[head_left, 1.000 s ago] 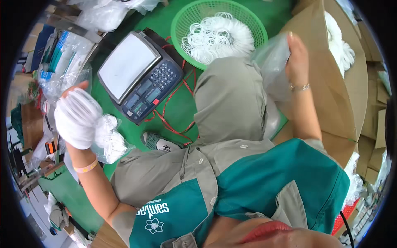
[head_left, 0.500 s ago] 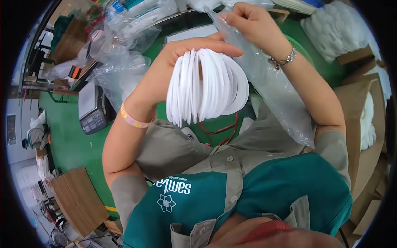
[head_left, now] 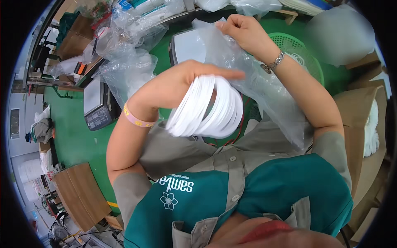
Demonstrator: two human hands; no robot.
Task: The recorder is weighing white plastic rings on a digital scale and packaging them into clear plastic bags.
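Note:
A thick bundle of thin white rings point(head_left: 225, 109) hangs from my left hand point(head_left: 175, 84), which is hooked through and around it with one finger stretched out along the top. Motion blurs the bundle's lower edge. Up and to the right, my right hand point(head_left: 250, 37) pinches the top edge of a clear plastic bag point(head_left: 269, 97). The bag drapes down beside the rings toward my right forearm and lap. Where the bag meets the far side of the rings, I cannot tell whether they touch.
Behind my hands stands a scale point(head_left: 188, 49), and a second scale point(head_left: 97, 105) is at the left. A green basket point(head_left: 316, 68) holds white rings beyond my right forearm. Clear plastic bags point(head_left: 128, 68) pile at the far left. An open cardboard box point(head_left: 351, 124) stands at the right.
My left hand has come lower and nearer with the rings, which now tilt. The bag's top edge has spread wider below my right hand. The view has shifted slightly.

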